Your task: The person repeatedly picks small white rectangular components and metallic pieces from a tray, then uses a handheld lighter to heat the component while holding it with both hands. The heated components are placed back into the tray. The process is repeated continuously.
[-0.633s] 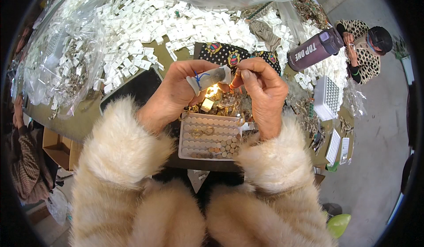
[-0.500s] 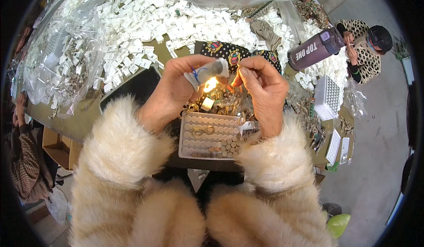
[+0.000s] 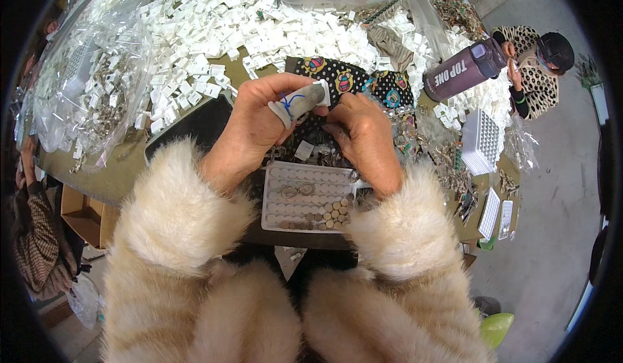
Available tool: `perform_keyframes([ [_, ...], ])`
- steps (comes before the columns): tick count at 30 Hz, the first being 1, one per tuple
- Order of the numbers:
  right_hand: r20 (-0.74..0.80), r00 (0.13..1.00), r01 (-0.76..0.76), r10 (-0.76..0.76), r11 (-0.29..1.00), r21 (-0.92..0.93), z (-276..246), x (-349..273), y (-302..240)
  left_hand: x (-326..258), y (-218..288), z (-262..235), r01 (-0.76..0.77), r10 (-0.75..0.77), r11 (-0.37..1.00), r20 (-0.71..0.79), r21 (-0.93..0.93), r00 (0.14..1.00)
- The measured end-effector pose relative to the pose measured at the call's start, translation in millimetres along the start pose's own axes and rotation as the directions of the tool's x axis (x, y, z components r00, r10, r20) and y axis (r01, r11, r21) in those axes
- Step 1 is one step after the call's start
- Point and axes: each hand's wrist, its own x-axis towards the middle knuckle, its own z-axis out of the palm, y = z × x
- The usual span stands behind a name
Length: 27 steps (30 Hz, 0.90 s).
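Note:
My left hand [image 3: 253,113] is closed on a small white plastic case [image 3: 324,93]. One of its fingers wears a grey cloth finger guard [image 3: 301,104], tied with blue string. Right beside the case, my right hand [image 3: 367,136] has its fingers bent and pressed together; whatever they hold is hidden. Below my hands, a white plastic tray [image 3: 265,197] carries several round button cells [image 3: 335,213] and some thin metal rings [image 3: 297,190]. Another small white case [image 3: 304,150] lies just beyond the tray, among small metal parts.
A heap of white plastic cases [image 3: 195,45] covers the far table. Dotted cloth [image 3: 344,77] lies behind my hands. A purple bottle [image 3: 464,71] lies at right, near stacked white trays [image 3: 480,142]. A dark flat tray [image 3: 188,129] is left. Another person [image 3: 532,71] sits far right.
The bright glow between my hands has gone. My right hand has moved left and down, closer to my left hand, and its fingers have turned inward. My left hand has shifted slightly.

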Motion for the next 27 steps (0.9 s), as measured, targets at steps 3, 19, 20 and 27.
perform_keyframes([
  [3, -0.071, 0.994, -0.063, 0.081, 0.973, 0.224, -0.3, 0.4, 0.0, 0.0, 0.2, -0.8, 0.001, -0.001, 0.999, -0.003, 0.035, 1.000],
  [19, -0.209, 0.960, -0.014, 0.184, 0.781, 0.624, -12.1, 3.5, -9.7, -1.3, 14.3, 6.9, 0.036, -0.049, 0.985, 0.077, 0.168, 0.996],
  [20, -0.216, 0.959, -0.010, 0.185, 0.782, 0.624, -12.5, 3.8, -9.8, -1.2, 16.0, 6.0, 0.118, -0.133, 0.977, 0.075, 0.175, 0.988],
  [27, -0.259, 0.960, 0.040, 0.109, 0.859, 0.511, -15.8, 5.4, -11.7, -3.5, 14.2, 8.6, 0.060, -0.069, 0.990, 0.070, 0.129, 0.995],
])
